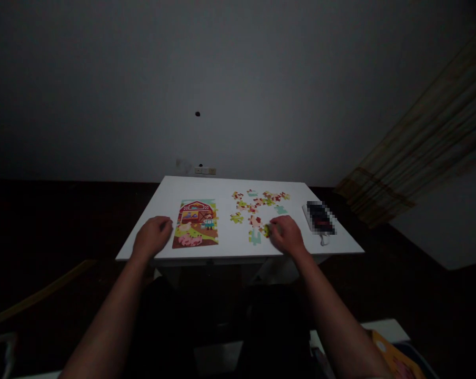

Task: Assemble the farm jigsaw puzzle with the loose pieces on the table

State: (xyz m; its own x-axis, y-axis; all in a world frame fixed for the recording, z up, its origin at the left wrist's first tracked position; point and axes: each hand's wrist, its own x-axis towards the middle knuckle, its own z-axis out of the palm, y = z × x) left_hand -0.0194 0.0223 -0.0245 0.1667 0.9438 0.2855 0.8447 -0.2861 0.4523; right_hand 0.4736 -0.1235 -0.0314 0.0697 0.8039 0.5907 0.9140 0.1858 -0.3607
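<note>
A person sits at a white desk in a dim room, bare forearms reaching forward over its near edge. Behind the desk rises a grey wall with a small wall socket plate low down, just above the far edge. A sheer, striped curtain hangs at right.

On the left half of the desk lies a rectangular farm picture, upright toward the person, showing a red barn, a figure in blue overalls, pink pigs and yellow-green ground; from this view it cannot be told whether it is an assembled puzzle or a printed card. To its right, loose jigsaw pieces in red, yellow-green, pale teal and cream sit scattered in a loose, uneven cluster, apart from one another or in small clumps.

The left hand rests relaxed and open on the desk, its fingertips just beside the picture's left edge. The right hand sits at the near end of the pieces, fingers curved down over a yellow-green piece; whether they grip it cannot be told.

At the desk's right side, a pixelated dark object lies on a white pad. Low at right, below the desk, an orange printed item lies on a white surface, too dim and cut off to identify.
</note>
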